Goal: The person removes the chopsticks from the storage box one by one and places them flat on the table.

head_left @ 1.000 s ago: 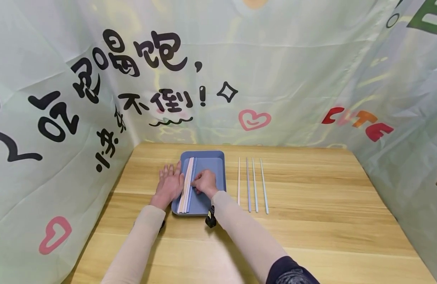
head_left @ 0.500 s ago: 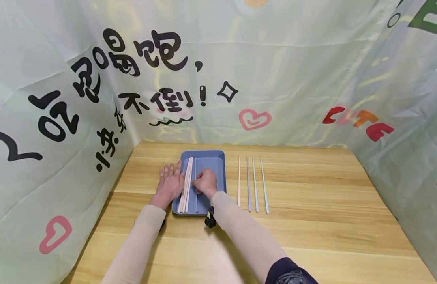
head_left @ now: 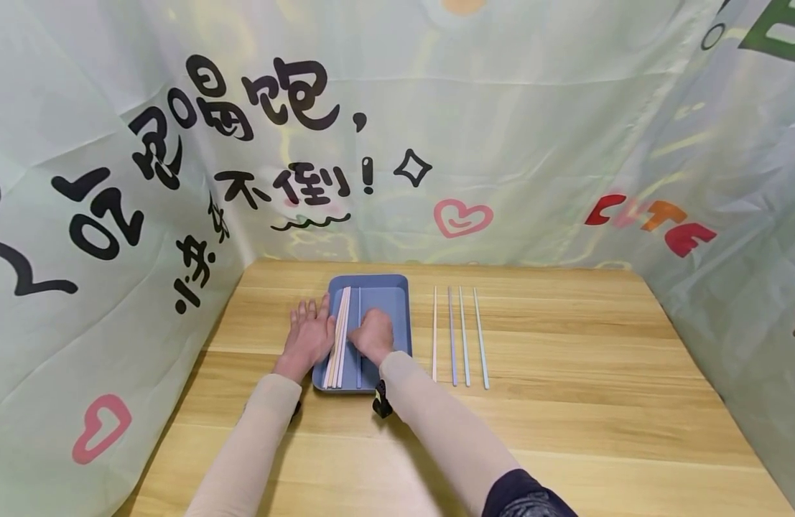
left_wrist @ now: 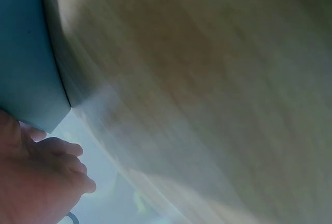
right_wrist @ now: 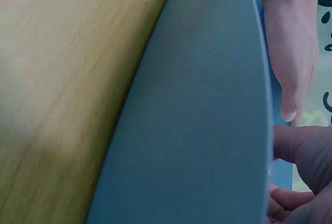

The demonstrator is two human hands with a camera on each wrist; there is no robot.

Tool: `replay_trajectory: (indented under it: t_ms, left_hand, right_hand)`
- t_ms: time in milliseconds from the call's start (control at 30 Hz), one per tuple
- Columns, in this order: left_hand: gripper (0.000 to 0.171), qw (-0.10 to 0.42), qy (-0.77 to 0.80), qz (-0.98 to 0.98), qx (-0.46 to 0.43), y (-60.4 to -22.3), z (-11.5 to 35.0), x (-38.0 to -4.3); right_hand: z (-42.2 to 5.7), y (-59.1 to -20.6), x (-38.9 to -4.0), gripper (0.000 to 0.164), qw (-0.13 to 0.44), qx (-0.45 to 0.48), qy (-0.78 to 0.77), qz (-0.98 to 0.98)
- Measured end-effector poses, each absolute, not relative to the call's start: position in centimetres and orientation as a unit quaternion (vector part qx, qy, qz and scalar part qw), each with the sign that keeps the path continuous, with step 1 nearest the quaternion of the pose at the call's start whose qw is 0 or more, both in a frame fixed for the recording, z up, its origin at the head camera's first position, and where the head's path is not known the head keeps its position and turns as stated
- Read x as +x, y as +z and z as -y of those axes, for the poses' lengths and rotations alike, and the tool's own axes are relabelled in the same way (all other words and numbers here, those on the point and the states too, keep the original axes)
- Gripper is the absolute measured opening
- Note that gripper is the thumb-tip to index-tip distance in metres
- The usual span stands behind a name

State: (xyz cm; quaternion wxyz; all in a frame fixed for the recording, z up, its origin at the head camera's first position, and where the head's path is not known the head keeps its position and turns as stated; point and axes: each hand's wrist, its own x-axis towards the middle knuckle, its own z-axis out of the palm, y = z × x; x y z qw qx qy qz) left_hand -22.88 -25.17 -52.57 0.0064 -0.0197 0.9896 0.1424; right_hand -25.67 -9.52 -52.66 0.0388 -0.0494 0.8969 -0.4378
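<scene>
A blue tray holds a narrow row of pale pink and cream chopsticks along its left side. Just right of that row lies a single blue chopstick, set apart from it. My left hand rests at the tray's left rim with its fingers extended, close beside the row. Over the blue chopstick is my right hand, fingers curled, its fingertip reaching left past the stick toward the row. In the right wrist view the tray's wall hides the fingertips of my right hand, so their contact is unclear.
Right of the tray, several chopsticks lie spaced side by side on the wooden table: a pink one, a purple-blue one and paler blue ones. Printed cloth encloses the table's back and sides.
The blue chopstick has slid right, away from the pink and cream row. My right hand has turned slightly over it; my left hand has stayed at the rim.
</scene>
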Motion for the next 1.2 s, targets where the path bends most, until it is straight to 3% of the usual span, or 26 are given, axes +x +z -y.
replay_trajectory:
  t_ms: [133, 300, 500, 733, 1200]
  left_hand:
    - [0.064, 0.008, 0.147, -0.989, -0.019, -52.7, 25.2, -22.9]
    - [0.064, 0.007, 0.145, -0.989, -0.016, -52.7, 25.4, -23.0]
    - [0.064, 0.007, 0.135, -0.991, -0.013, -52.6, 25.4, -23.1]
    - [0.064, 0.006, 0.137, -0.99, -0.016, -52.6, 25.3, -22.9]
    - [0.064, 0.011, 0.145, -0.989, -0.016, -52.7, 25.3, -23.0]
  right_hand:
    - [9.4, -52.6, -26.1, 0.033, 0.045, -0.051, -0.421, -0.904]
    - [8.4, -50.2, -25.6, 0.036, 0.103, -0.031, -0.47, -0.876]
    - [7.3, -49.3, -25.7, 0.005, 0.169, -0.004, -0.554, -0.815]
    - [6.2, -48.3, -25.6, 0.038, 0.187, 0.003, -0.576, -0.796]
    - [3.9, -48.2, -26.7, 0.039, 0.221, 0.017, -0.631, -0.743]
